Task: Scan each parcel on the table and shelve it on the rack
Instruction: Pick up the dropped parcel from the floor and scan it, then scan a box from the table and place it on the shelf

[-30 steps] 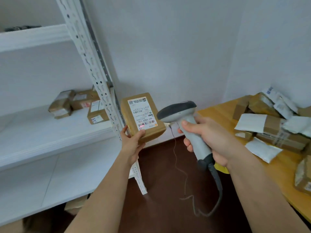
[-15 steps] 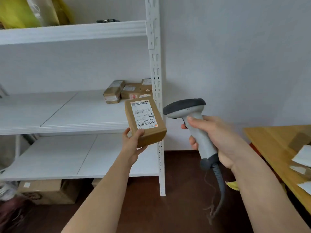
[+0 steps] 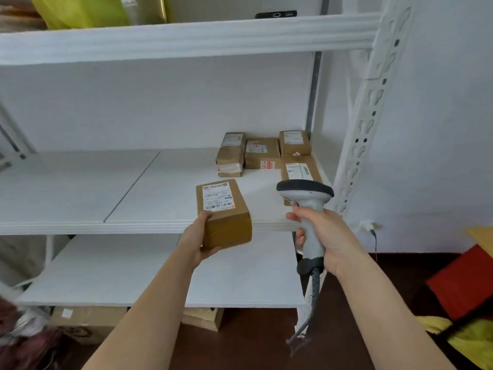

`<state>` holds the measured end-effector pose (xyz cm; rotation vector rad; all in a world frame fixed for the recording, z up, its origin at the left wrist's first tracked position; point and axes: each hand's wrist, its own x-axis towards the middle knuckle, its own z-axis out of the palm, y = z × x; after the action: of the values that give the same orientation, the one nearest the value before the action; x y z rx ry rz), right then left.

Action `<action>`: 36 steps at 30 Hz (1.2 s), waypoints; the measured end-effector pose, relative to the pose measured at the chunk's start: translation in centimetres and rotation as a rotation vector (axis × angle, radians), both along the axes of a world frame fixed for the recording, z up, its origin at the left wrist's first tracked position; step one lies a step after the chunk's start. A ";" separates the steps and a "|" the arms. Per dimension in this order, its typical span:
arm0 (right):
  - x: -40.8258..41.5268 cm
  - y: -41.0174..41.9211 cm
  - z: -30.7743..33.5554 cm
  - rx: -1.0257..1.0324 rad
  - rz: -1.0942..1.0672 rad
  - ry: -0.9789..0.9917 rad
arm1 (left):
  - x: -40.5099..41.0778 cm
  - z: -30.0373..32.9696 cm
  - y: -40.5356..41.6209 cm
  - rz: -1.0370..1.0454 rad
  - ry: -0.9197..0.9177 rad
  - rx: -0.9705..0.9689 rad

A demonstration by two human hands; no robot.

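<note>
Left hand (image 3: 198, 243) is gripping the parcel (image 3: 223, 213) at frame centre; right hand (image 3: 324, 236) is gripping the scanner (image 3: 306, 209). Parcel should be going flat onto the middle shelf (image 3: 106, 198), label upward.

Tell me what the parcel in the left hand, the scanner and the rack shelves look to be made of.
Parcel: brown corrugated cardboard, matte, with a white printed paper label.
Scanner: moulded plastic by its look, light grey body with a dark grey head, slight sheen.
Rack shelf: smooth matte white board, core material unclear; the slotted upright looks like white painted metal.
</note>
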<state>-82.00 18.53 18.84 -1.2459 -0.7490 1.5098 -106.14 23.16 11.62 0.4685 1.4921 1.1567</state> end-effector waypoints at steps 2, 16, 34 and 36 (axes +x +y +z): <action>-1.4 1.7 -0.5 -0.016 -0.021 -0.033 | -1.1 -0.1 2.4 -0.059 0.038 -0.012; -1.1 15.2 -2.0 -0.028 -0.080 -0.235 | 3.1 -1.6 17.4 -0.405 0.145 0.020; -0.2 19.6 -2.0 -0.029 -0.234 -0.263 | 6.9 -1.2 24.7 -0.289 0.574 0.164; -0.3 17.6 -1.7 -0.027 -0.269 -0.260 | 6.9 -1.2 23.8 -0.302 0.556 0.194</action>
<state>-82.27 36.15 17.12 -1.5173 -0.6965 1.1572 -99.27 46.92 10.43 1.1810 1.7021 0.9736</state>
